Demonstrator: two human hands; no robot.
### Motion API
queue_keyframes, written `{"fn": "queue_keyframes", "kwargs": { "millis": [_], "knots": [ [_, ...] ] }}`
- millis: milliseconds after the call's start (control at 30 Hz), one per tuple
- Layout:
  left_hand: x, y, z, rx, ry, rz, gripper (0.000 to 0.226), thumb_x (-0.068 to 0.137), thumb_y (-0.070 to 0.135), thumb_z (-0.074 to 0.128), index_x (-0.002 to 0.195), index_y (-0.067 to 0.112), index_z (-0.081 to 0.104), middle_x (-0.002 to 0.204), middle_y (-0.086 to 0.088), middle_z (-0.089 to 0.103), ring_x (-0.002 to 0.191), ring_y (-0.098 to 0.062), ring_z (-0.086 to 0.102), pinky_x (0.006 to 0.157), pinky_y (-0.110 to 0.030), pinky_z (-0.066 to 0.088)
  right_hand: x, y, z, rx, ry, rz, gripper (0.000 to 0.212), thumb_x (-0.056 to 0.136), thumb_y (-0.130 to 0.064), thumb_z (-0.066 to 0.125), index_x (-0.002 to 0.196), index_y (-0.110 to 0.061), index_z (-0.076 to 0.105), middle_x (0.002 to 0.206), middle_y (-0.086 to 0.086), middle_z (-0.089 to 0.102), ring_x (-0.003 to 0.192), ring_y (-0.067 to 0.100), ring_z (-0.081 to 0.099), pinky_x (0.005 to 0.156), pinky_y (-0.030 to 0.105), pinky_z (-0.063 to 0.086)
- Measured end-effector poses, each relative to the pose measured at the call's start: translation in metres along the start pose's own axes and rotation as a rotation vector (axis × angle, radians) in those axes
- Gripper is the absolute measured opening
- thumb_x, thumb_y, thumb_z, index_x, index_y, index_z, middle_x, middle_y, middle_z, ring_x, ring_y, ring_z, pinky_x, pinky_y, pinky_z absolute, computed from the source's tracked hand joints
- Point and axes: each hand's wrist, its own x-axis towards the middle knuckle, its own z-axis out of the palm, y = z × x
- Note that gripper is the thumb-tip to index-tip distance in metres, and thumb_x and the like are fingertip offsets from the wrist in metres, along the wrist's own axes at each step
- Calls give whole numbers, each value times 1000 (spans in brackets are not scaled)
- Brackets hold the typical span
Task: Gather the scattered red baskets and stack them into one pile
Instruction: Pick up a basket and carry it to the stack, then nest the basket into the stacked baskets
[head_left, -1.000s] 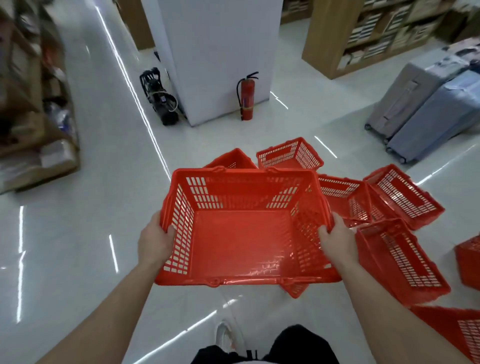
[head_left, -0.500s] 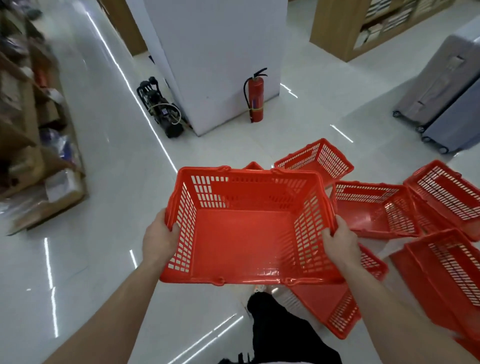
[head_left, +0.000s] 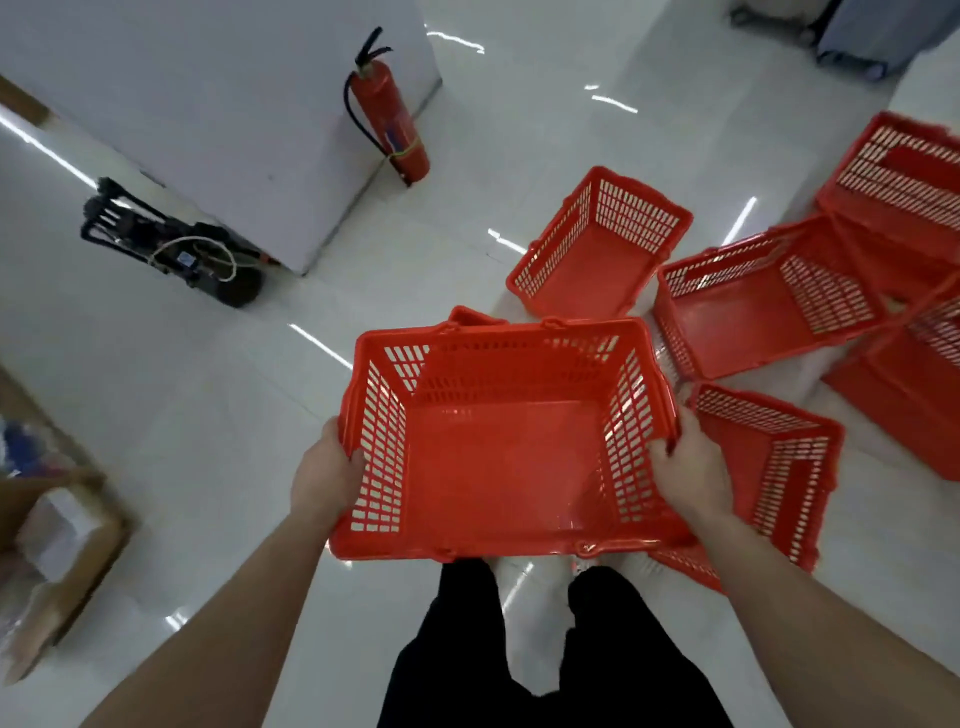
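Red basket (head_left: 498, 467) held level — left hand (head_left: 324, 475) and right hand (head_left: 691, 470) grip its side rims. Other baskets (head_left: 597, 244) lie scattered on the floor (head_left: 208, 415).

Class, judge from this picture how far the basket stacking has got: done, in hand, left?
Done: no pile is visible. In hand: the left hand and right hand grip one empty red basket by its side walls. Left: the scattered baskets on the floor at right, four at least.
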Motion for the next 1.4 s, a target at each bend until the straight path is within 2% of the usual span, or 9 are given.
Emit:
{"fn": "queue_keyframes", "kwargs": {
  "millis": [200,300,533,700,833,933,1000,1100,1400],
  "knots": [
    [137,26,44,76,-76,179,44,95,41,54,134,25,41,112,-3,69,85,-24,69,79,-45,57,45,12,75,66,142,145,43,90,-22,54,132,-17,48,103,21,67,92,43,64,75,43,48],
    [191,33,62,108,-92,284,44,95,37,56,134,22,42,113,-6,69,91,-30,69,79,-47,54,54,15,108,103,195,199,46,88,-17,53,133,-14,46,109,22,66,95,43,63,80,45,51],
    [276,9,126,86,-169,295,53,95,34,59,138,16,35,119,-11,67,93,-32,69,80,-50,55,65,26,200,176,241,294,51,91,-16,55,139,-16,38,117,19,64,101,40,64,83,43,50],
    [309,-19,184,50,-266,296,63,93,41,63,142,18,32,124,-7,64,93,-28,68,81,-49,54,74,56,264,240,116,328,66,87,-14,61,145,-22,30,138,12,54,123,33,55,105,46,44],
    [309,-36,201,226,-296,343,66,83,30,71,139,11,42,124,-12,63,102,-33,63,78,-41,47,79,70,279,78,-83,387,53,86,-22,61,137,-12,49,120,17,64,106,35,63,91,43,52],
    [278,-27,184,394,-357,369,63,78,37,73,132,10,53,117,-10,64,96,-28,61,71,-35,43,61,59,255,-108,-279,430,52,90,-35,58,135,-9,56,131,17,60,117,36,59,95,43,50],
    [246,-7,160,491,-437,433,56,76,42,70,124,17,58,109,-4,65,87,-21,59,70,-34,47,38,45,219,-192,-304,441,55,89,-40,56,137,-14,54,135,15,58,121,36,56,95,43,49],
    [181,45,116,643,-500,578,61,77,49,63,129,19,54,119,-5,61,101,-26,61,85,-44,52,-10,25,144,-233,-249,445,52,90,-41,53,136,-16,54,134,14,55,122,36,52,94,43,47],
    [-74,219,47,612,-510,1063,57,84,52,56,126,14,59,126,-10,63,116,-30,59,94,-42,47,-216,27,-60,-134,-26,550,49,89,-46,55,131,-19,55,133,10,56,122,33,54,96,42,48]
  ]
}}
